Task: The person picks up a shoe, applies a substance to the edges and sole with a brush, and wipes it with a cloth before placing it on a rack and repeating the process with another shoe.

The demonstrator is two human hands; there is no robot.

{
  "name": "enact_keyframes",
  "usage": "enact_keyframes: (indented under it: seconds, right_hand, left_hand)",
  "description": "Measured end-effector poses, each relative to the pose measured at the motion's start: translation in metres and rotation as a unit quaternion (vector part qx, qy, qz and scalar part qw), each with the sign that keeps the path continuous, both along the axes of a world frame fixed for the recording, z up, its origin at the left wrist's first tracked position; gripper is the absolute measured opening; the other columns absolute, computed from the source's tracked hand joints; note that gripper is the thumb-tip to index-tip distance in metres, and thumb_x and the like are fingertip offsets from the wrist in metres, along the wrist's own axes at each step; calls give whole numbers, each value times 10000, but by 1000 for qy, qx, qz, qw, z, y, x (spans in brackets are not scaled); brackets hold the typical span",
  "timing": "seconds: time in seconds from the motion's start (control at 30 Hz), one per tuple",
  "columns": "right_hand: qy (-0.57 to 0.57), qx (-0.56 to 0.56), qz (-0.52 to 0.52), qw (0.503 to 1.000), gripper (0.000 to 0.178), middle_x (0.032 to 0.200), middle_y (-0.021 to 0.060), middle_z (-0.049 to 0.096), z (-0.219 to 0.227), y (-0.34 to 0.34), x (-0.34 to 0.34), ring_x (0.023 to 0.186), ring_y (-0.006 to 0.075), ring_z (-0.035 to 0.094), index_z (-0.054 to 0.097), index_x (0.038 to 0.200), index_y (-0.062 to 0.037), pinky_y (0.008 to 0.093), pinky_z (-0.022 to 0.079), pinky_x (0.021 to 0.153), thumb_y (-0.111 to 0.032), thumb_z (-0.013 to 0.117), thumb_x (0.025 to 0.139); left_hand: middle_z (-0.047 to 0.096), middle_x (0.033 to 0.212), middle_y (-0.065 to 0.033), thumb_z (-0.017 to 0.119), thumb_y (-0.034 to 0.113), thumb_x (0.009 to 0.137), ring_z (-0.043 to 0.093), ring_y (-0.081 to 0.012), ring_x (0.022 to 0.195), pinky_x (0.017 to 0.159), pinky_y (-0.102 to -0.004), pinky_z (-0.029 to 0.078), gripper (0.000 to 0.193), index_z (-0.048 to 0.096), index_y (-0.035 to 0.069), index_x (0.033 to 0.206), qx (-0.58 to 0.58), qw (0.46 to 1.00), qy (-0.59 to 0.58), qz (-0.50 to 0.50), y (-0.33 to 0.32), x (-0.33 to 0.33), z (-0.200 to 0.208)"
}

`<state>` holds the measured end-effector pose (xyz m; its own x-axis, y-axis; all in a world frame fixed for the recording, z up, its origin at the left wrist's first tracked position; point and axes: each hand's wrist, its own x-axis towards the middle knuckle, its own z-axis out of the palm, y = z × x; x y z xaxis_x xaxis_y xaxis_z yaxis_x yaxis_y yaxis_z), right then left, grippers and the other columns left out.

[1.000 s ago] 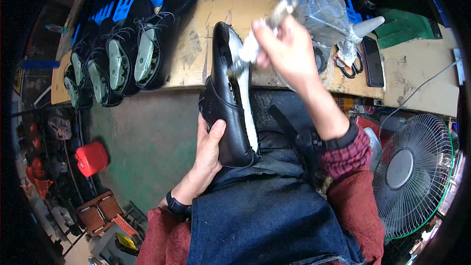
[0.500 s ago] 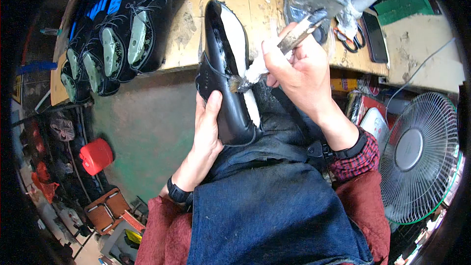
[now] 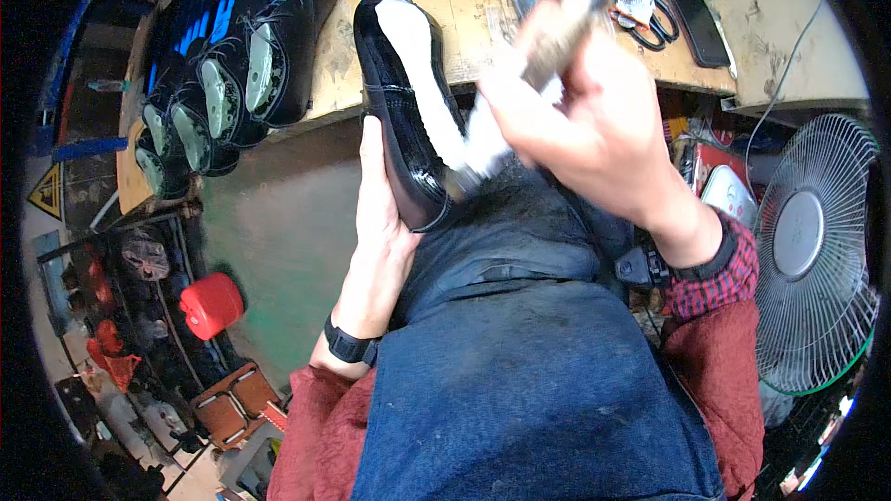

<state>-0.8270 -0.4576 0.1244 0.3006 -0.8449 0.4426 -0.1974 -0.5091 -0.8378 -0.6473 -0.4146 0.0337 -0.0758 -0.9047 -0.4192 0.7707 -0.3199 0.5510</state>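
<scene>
Gripping brush [image 3: 560,44], right fingers [image 3: 534,116] curl tight; left fingers [image 3: 372,150] clasp shoe [image 3: 394,134]; contents of red canister [image 3: 212,304] hidden

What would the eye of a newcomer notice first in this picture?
Probably the black-and-white shoe in the upper middle, held by the left hand, and the brush in the right hand. Next, perhaps, the round fan at far right and the red canister at left.
</scene>
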Motion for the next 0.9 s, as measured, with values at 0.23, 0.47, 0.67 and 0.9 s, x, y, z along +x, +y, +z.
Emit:
enact_keyframes:
  seconds: [0.23, 0.47, 0.67, 0.9]
  right_hand:
    - [116, -133, 97, 980, 374, 680, 246, 582, 6, -28, 18, 658, 410, 608, 551, 784, 58, 439, 493, 605, -308, 618, 823]
    - [128, -223, 301, 918, 362, 693, 210, 583, 32, -53, 22, 665, 375, 599, 569, 769, 22, 432, 481, 613, -333, 607, 825]
    - [121, -216, 259, 933, 352, 701, 198, 584, 27, -52, 7, 668, 357, 595, 566, 782, 15, 422, 478, 613, -331, 602, 834]
    - [95, -218, 184, 954, 340, 710, 184, 585, 1, -52, -13, 671, 335, 590, 562, 798, 6, 410, 474, 614, -329, 597, 844]
  left_hand:
    - [458, 1378, -132, 438, 537, 952, 457, -260, 1266, 1053, -432, 400, 634, 373, 86, 1393, 31, 998, -40, 41, -2, -5, 9]
    - [557, 1242, -175, 485, 442, 918, 598, -346, 1065, 817, -505, 556, 470, 504, 95, 1234, 49, 985, -153, 66, 9, 21, -15]
    - [483, 1251, -220, 553, 409, 869, 537, -353, 1115, 858, -483, 535, 646, 359, 21, 1347, 75, 993, 85, 31, 3, 43, -16]
    - [457, 1168, -181, 689, 267, 791, 562, -299, 1059, 855, -410, 540, 827, 225, -98, 1371, 73, 972, 223, -27, -12, 47, -13]
